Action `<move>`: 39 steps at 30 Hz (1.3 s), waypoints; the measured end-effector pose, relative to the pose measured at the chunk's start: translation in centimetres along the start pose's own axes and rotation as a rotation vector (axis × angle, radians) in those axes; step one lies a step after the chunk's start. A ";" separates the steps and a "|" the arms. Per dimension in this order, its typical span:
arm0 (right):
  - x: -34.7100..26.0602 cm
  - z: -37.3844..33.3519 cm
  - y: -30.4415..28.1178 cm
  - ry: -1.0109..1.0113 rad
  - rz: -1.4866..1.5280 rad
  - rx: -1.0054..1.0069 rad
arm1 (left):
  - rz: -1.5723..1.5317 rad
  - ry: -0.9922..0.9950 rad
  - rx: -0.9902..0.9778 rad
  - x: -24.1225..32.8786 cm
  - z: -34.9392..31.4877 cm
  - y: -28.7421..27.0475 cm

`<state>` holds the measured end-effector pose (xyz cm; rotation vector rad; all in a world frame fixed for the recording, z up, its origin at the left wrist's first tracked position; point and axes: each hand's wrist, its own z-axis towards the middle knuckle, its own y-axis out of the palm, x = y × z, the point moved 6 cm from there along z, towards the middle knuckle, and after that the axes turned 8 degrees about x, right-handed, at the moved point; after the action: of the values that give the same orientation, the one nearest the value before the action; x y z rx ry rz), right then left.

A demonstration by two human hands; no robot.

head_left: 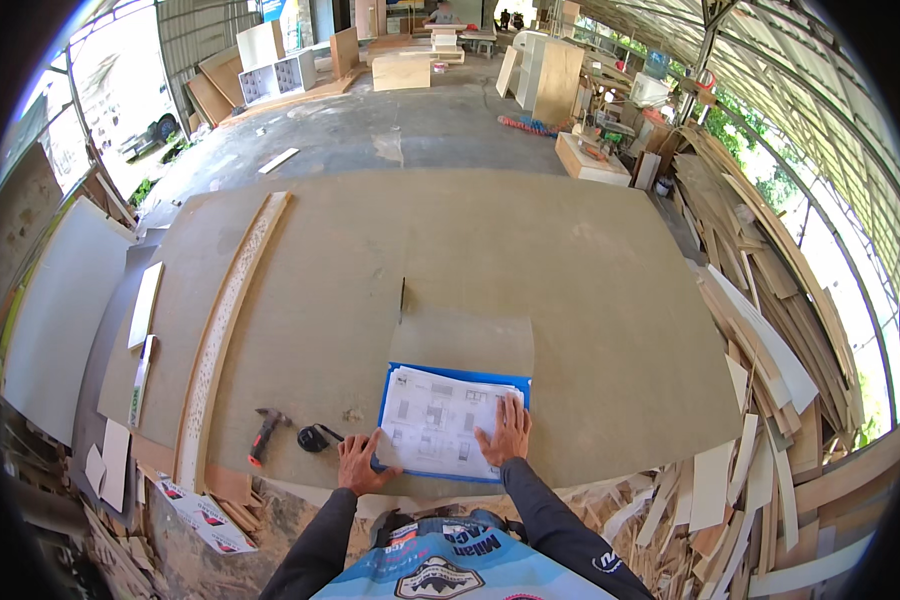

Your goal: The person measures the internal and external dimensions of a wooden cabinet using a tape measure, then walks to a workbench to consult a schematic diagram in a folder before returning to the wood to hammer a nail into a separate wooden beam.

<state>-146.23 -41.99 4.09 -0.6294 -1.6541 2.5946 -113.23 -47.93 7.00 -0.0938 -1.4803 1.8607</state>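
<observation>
A stack of white drawing sheets (pixel 438 418), printed with small furniture plans, lies on a blue folder (pixel 511 380) near the front edge of a wide brown worktable. My right hand (pixel 505 435) rests flat on the right side of the sheets, fingers spread. At the folder's lower left corner is my left hand (pixel 363 462), its fingers apart and touching the edge. Left of it are a black round object with a strap (pixel 316 437) and a hammer (pixel 267 433) with a red and black handle. Just beyond the folder, a thin dark blade (pixel 402 300) stands up from the tabletop.
A long pale speckled board (pixel 228 330) lies along the table's (pixel 590 280) left part, with white strips (pixel 145 305) beside it. Wood offcuts (pixel 715 480) pile up at right and in front. Cabinets (pixel 552 80) and panels stand farther back, where another person (pixel 442 14) is visible.
</observation>
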 end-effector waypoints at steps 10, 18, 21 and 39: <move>-0.2 0.2 0.0 -0.010 -0.022 -0.005 | 0.010 -0.003 0.015 -0.3 0.0 0.3; -0.3 1.5 -0.7 0.023 -0.021 -0.112 | -0.001 -0.051 -0.023 -0.5 -0.5 0.4; 0.9 2.8 -0.5 0.062 -0.002 -0.106 | -0.010 -0.065 -0.033 -0.4 -0.1 0.3; 2.0 5.2 -1.3 0.128 0.075 -0.182 | -0.006 -0.074 -0.026 -0.3 0.1 0.5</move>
<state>-150.04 -45.50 6.48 -0.8609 -1.8736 2.4099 -113.28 -48.18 6.50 -0.0334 -1.5535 1.8583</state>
